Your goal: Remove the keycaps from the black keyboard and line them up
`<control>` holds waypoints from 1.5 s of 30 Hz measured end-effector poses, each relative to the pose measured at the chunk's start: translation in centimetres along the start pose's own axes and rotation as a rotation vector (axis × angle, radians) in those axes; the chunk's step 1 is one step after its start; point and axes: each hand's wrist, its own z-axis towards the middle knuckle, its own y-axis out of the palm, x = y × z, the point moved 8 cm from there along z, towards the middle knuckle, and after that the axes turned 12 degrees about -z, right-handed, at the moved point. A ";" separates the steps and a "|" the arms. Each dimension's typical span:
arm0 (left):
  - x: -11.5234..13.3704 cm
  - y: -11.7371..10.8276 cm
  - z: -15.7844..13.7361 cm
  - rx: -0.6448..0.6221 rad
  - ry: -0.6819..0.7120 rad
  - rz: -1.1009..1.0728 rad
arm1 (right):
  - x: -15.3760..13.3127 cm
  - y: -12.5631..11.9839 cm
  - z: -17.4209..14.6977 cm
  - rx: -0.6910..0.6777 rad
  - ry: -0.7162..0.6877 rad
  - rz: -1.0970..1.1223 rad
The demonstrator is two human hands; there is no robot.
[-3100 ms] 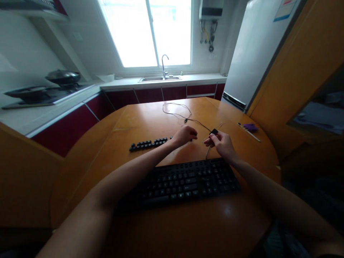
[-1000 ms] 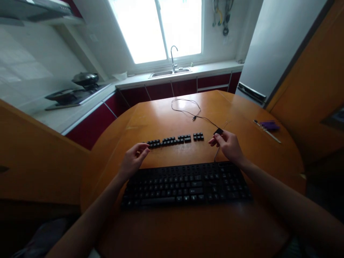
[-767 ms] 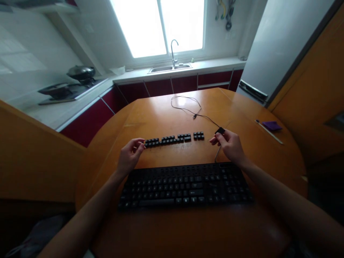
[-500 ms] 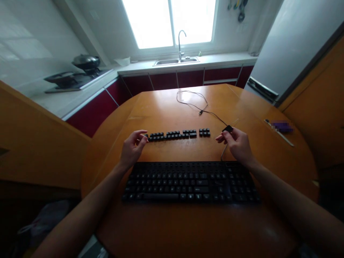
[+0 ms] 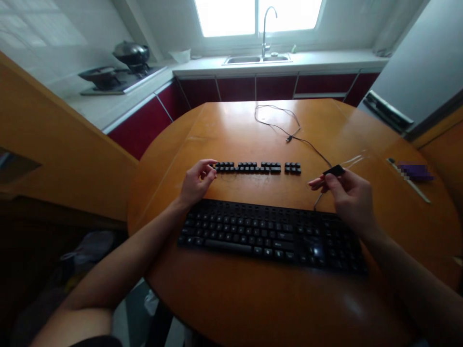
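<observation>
A black keyboard (image 5: 249, 243) lies on the round wooden table, with bare slots along its top rows. Loose black keycaps (image 5: 248, 167) stand in a broken double row beyond it. At the left end of that row is my left hand (image 5: 198, 183), thumb and index finger closed around the end keycap, which they mostly hide. My right hand (image 5: 350, 195) pinches a small flat black piece (image 5: 334, 170) above the table, past the keyboard's right rear corner. The black cable (image 5: 313, 147) passes behind this piece; whether they are joined cannot be seen.
The cable's looped end and plug (image 5: 288, 139) lie on the far part of the table (image 5: 224, 135). At the right are a thin pale stick (image 5: 415, 188) and a purple object (image 5: 415, 172). Beyond stand a sink (image 5: 244, 60), a stove with pans (image 5: 104, 77) and a fridge (image 5: 423, 67).
The camera has turned left and downward, so the scene sits higher and farther right. Both hands keep nearly the same grip. The keycap row looks unchanged.
</observation>
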 end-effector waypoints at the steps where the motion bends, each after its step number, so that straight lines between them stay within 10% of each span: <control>1: -0.1 0.0 0.0 0.003 0.006 -0.005 | -0.4 -0.2 -0.3 0.002 0.002 0.002; 29: -5.2 -3.6 0.2 0.312 -0.008 -0.322 | -2.4 -1.1 -2.0 0.000 -0.007 -0.050; 45: -5.5 -3.3 -0.2 0.255 -0.147 -0.305 | 1.4 -1.6 0.5 0.100 0.057 0.016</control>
